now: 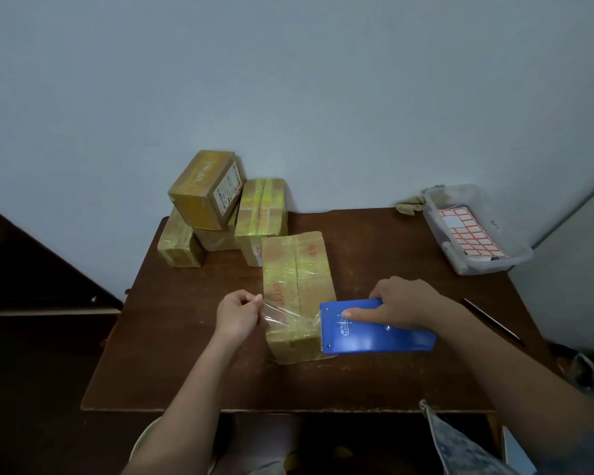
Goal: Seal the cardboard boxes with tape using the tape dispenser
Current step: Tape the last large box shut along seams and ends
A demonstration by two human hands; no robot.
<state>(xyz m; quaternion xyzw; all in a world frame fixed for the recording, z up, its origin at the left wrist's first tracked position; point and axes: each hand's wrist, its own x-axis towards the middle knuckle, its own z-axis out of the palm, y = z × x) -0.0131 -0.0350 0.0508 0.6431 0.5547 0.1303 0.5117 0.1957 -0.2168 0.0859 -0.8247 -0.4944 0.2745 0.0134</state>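
Left grip: left hand (238, 315) pinches the free end of the clear tape (287, 315) between thumb and fingertips, just off the left side of the box.
Right grip: right hand (403, 308) clasps the blue tape dispenser (378, 329), forefinger laid straight along its flat face, the other fingers curled over its far edge.
Box in hand: cardboard box (297, 289) lies near the middle of the table (374, 382), long side running away from the person; the dispenser's mouth sits at its near right corner, and the strip spans the near end crosswise between the two hands.
Risk, slack: the film looks wrinkled near the left pinch; if tension drops it would likely fold on itself or trap creases.
Risk, slant: uneven pull from either hand could lay the strip askew, missing the centre seam's end.
Risk, shift: nothing pins the light box, so a hard tug may drag or turn it.
Risk, skin: adhesive may cling to the fingertips on release and lift the end again.
Tape: thin, glossy, transparent, catching pale glints.
Box surface: brown card, rectangular, already banded with yellowish shiny tape and red print; seam visible down the top.
Dispenser: smooth hard plastic, flat slab, rivets at its corners.
Sealed boxes (220, 214): four similar ones stacked at the table's far left.
Table surface: dark wood, scuffed.
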